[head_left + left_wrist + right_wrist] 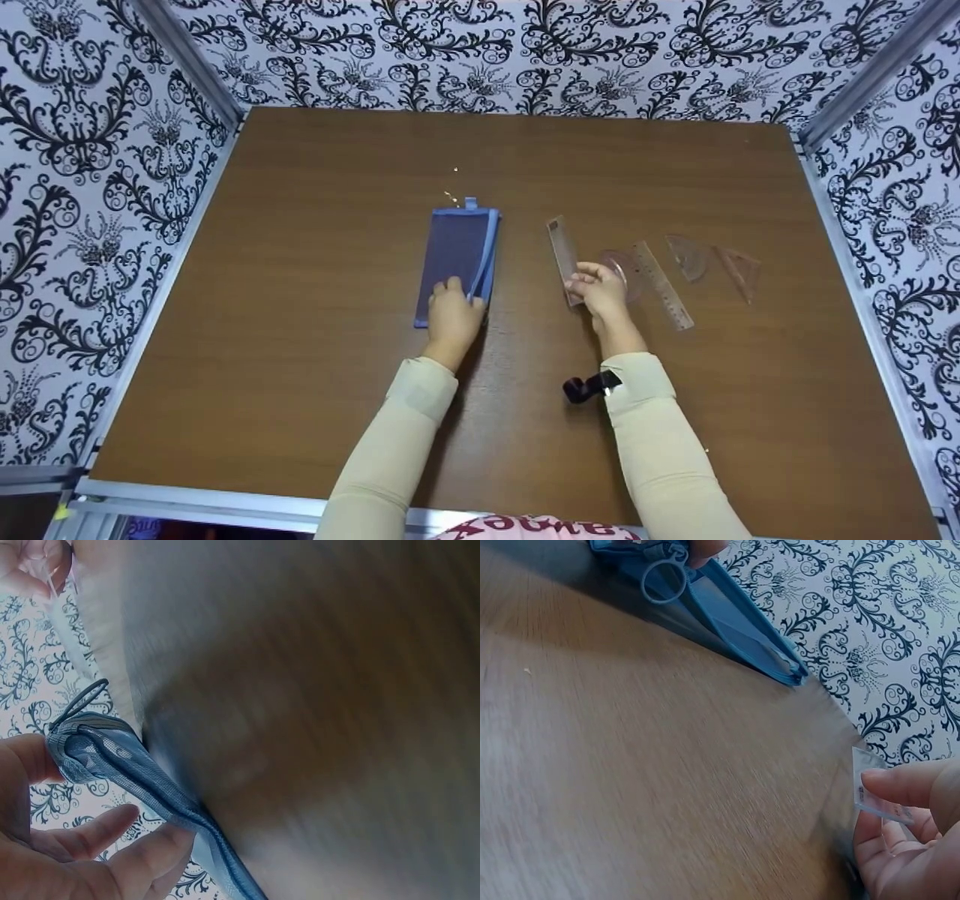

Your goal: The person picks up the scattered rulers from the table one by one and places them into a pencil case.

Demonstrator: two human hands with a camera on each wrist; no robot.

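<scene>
A blue mesh zipper pouch lies toward the middle of the table. My left hand grips its near end, with the thumb at the zipper corner and the fingers along the other side. The pouch's zipper side gapes apart, and a ring pull hangs from the zipper in the right wrist view. To the right, my right hand pinches a clear ruler between thumb and fingers near its lower end. In the right wrist view the ruler appears tilted, its end toward the camera.
Right of my right hand lie a clear round-edged piece, a second clear ruler, a small protractor and a set square. Gold bits lie beyond the pouch. Patterned walls border the brown table.
</scene>
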